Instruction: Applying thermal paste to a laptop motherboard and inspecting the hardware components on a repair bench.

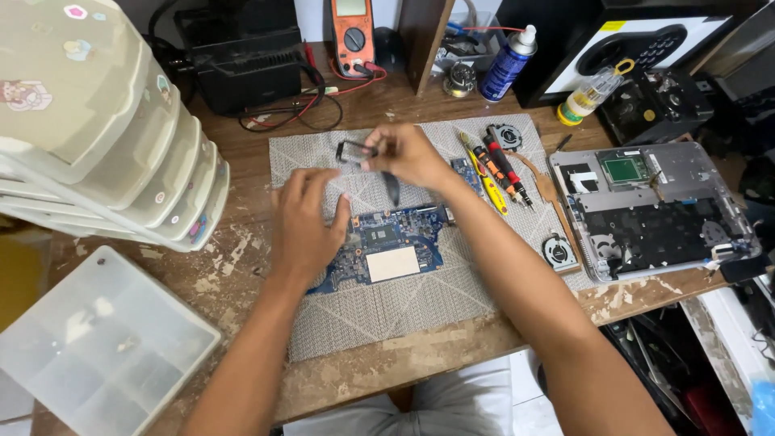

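multimeter (353, 34), spray can (508, 64), screwdrivers (494, 167)

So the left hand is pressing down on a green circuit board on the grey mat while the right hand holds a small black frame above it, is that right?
Not quite: the circuit board is blue, not green, as the head view shows. The rest holds: the left hand presses on it on the grey mat, and the right hand holds a small black frame above it.

Circuit board (386, 250) on mat (420, 307), laptop base (654, 210) right
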